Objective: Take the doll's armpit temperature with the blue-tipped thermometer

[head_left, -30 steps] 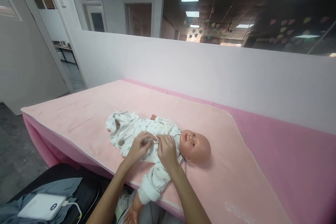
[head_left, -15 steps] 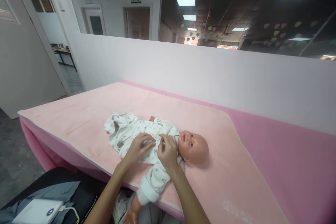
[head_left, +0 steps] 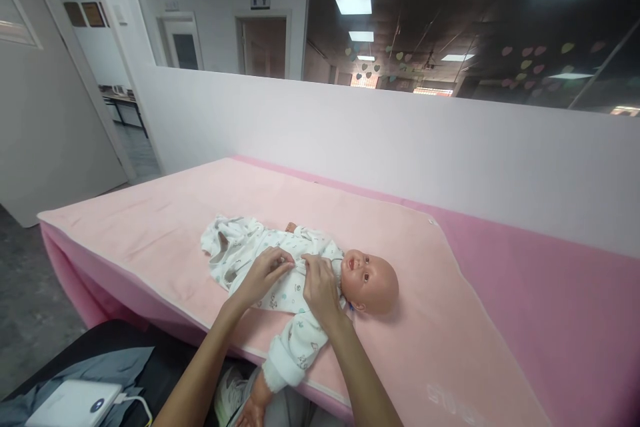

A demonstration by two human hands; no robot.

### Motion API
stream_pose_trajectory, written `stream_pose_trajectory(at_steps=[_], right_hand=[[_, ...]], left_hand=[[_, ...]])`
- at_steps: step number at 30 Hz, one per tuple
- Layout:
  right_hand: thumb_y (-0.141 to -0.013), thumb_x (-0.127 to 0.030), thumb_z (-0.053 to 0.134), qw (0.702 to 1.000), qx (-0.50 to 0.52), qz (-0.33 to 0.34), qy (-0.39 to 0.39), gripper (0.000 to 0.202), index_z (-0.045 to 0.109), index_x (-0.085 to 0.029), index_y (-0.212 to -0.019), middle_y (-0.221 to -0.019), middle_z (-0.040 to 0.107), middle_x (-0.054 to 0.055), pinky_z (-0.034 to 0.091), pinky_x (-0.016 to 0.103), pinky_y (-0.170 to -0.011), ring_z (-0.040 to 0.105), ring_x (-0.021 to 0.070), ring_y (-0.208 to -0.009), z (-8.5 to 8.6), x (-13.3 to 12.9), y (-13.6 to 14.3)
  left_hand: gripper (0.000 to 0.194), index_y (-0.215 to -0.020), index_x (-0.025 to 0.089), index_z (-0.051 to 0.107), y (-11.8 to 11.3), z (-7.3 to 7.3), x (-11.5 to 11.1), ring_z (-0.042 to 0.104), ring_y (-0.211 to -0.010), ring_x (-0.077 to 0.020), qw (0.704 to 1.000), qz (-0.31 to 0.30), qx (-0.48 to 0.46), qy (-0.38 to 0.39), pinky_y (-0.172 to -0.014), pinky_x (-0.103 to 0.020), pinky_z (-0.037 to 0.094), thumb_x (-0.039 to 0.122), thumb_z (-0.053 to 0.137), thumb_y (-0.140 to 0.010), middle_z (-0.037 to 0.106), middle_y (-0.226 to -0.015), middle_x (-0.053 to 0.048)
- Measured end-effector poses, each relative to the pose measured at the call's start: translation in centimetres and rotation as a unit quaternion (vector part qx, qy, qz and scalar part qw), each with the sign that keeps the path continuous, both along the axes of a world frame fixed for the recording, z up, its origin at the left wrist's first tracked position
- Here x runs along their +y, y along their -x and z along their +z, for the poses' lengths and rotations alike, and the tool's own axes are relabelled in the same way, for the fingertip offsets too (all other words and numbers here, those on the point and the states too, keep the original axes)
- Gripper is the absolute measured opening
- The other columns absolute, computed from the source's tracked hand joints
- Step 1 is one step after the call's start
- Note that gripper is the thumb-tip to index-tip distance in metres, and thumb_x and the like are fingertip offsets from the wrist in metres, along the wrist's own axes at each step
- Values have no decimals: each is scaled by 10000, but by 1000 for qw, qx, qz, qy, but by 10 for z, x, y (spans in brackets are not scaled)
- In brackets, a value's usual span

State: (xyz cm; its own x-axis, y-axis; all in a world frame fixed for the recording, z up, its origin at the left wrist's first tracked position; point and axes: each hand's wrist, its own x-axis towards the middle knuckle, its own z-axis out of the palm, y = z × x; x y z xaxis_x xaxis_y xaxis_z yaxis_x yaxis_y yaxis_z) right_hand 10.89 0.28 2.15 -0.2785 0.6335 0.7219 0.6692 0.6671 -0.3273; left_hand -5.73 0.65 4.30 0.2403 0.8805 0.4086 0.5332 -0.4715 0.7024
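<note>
A baby doll (head_left: 376, 282) lies on its back on the pink-covered table, its bald head to the right. It wears a white patterned romper (head_left: 283, 293), whose legs lie crumpled at the left. Over the doll's chest, my left hand (head_left: 265, 275) pinches the front of the romper between thumb and fingers. Close beside it, nearer the doll's neck, my right hand (head_left: 321, 287) pinches the same cloth. Any fastener at the fingertips is too small to make out. One doll arm in its sleeve (head_left: 295, 347) hangs toward me over the table edge.
The pink tablecloth (head_left: 430, 360) drapes over the front edge. At lower left, a white power bank (head_left: 75, 403) with a cable lies on grey cloth over a black seat. A white wall (head_left: 375, 127) with a window runs behind the table; a door (head_left: 50, 93) stands at the left.
My fingers have shifted slightly on the romper's front, and the right hand's fingers look straighter. The doll stays in place; the view has tilted a little.
</note>
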Motion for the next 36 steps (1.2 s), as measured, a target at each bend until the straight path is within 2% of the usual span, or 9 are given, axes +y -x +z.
stream_pose_trajectory(at_steps=[5, 8, 11, 16, 20, 25, 29, 32, 36], right_hand=[[-877, -123, 336, 1000, -8, -4, 8, 279, 511, -179, -1087, -902, 598, 67, 409, 335, -749, 517, 210, -832, -2, 2, 0], [-874, -155, 361, 999, 17, -42, 16, 272, 500, -176, -1106, -894, 599, 68, 412, 328, -738, 525, 207, -825, -2, 3, 1], [-853, -158, 389, 996, 26, -83, 14, 257, 515, -180, -1075, -855, 595, 56, 402, 316, -728, 530, 199, -811, 0, 4, 3], [-797, -141, 448, 992, -33, -123, 1, 152, 547, -197, -898, -816, 584, 40, 348, 313, -705, 514, 192, -766, 11, 4, 5], [-777, -96, 463, 988, -117, -103, 3, 129, 514, -211, -745, -746, 588, 23, 301, 323, -701, 502, 183, -713, 23, 2, 4], [-766, -127, 499, 988, -122, -96, -2, 123, 536, -214, -845, -795, 606, 43, 303, 338, -724, 517, 200, -744, 39, -3, 5], [-779, -139, 506, 995, -103, -18, 3, 117, 553, -216, -854, -845, 622, 31, 316, 354, -804, 533, 196, -826, 50, -4, 21], [-788, -140, 503, 991, -132, 34, 9, 105, 559, -208, -844, -825, 618, 26, 325, 366, -837, 532, 188, -828, 46, -2, 40], [-768, -94, 494, 985, -173, -8, 13, 129, 548, -180, -847, -788, 591, 47, 349, 369, -793, 512, 196, -783, 29, -2, 59]], left_hand=[[281, -879, 207, 599, 6, -3, 2, 492, -647, -144, 999, -14, -16, 41, -601, -258, 412, 431, 430, -856, 565, -757, -10], [291, -892, 207, 606, 20, -5, 3, 505, -647, -150, 999, 16, 12, 33, -604, -268, 416, 442, 442, -842, 586, -770, -18], [315, -874, 209, 638, 37, -7, 5, 535, -728, -183, 997, 42, 58, 23, -657, -301, 433, 468, 469, -816, 607, -835, -46], [322, -848, 226, 678, 50, -10, 3, 539, -882, -221, 996, 23, 81, 11, -793, -341, 427, 478, 484, -803, 608, -936, -61], [287, -862, 235, 679, 49, -12, 1, 535, -896, -228, 995, 30, 90, -1, -828, -354, 410, 461, 519, -785, 611, -942, -58], [283, -801, 218, 667, 49, -13, 0, 532, -874, -225, 996, 27, 80, -6, -810, -347, 405, 460, 521, -785, 614, -921, -61], [306, -782, 202, 630, 47, -11, 0, 534, -814, -206, 997, 31, 63, -11, -778, -333, 401, 458, 468, -821, 626, -846, -47], [297, -839, 211, 615, 44, -11, -1, 536, -809, -202, 998, 39, 51, -19, -772, -328, 394, 443, 429, -847, 638, -827, -35], [281, -850, 217, 628, 43, -15, -1, 539, -832, -210, 997, 53, 57, -22, -786, -338, 378, 399, 414, -860, 662, -835, -34]])
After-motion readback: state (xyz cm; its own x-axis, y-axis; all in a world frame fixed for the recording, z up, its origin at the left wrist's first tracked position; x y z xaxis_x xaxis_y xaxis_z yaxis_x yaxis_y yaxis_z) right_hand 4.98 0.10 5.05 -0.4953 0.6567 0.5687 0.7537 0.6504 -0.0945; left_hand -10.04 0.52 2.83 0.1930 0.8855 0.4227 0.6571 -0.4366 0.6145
